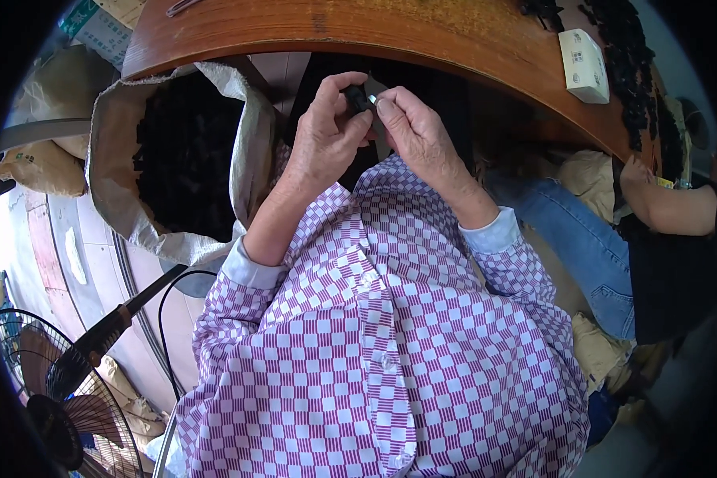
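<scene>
My left hand (327, 135) is closed, pinching a small black piece (357, 98) between thumb and fingers. My right hand (416, 134) meets it, its thumb and forefinger pressed on a small, shiny, pale-tipped thing (373, 99) that touches or nearly touches the black piece. Its exact kind is too small to tell. Both hands are above my lap, just short of the wooden table's edge. To the left of my left forearm stands a white woven sack (102, 151), its mouth wide, filled with a dark heap of small black pieces (187, 155).
A curved wooden table (454, 36) spans the far side, carrying a white box (585, 68) and a pile of black pieces (625, 64) at right. A co-worker's arm (673, 209) rests near its right end. A fan (64, 406) stands at lower left.
</scene>
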The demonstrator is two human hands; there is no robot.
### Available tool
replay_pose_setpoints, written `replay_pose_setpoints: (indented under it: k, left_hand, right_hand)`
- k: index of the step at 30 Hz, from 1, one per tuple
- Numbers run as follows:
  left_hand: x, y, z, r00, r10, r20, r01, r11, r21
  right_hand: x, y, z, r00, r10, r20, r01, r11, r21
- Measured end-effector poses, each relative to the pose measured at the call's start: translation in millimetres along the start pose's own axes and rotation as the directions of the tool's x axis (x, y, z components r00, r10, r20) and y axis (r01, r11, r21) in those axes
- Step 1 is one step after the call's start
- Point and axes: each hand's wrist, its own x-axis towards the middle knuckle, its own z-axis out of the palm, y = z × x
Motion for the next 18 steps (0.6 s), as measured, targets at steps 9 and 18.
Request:
replay_pose_setpoints:
  k: [9,18]
  left_hand:
    - [-2,4,0,0.998,-0.041,0.054,0.038,0.998,0.057]
    - [2,9,8,0.999,-0.036,0.019,0.027,0.931,0.364]
  right_hand:
    - [-2,0,3,0.996,-0.078,0.031,0.083,0.972,-0.22]
    - [-2,10,7,0.989,-0.144,-0.033,0.129,0.951,-0.28]
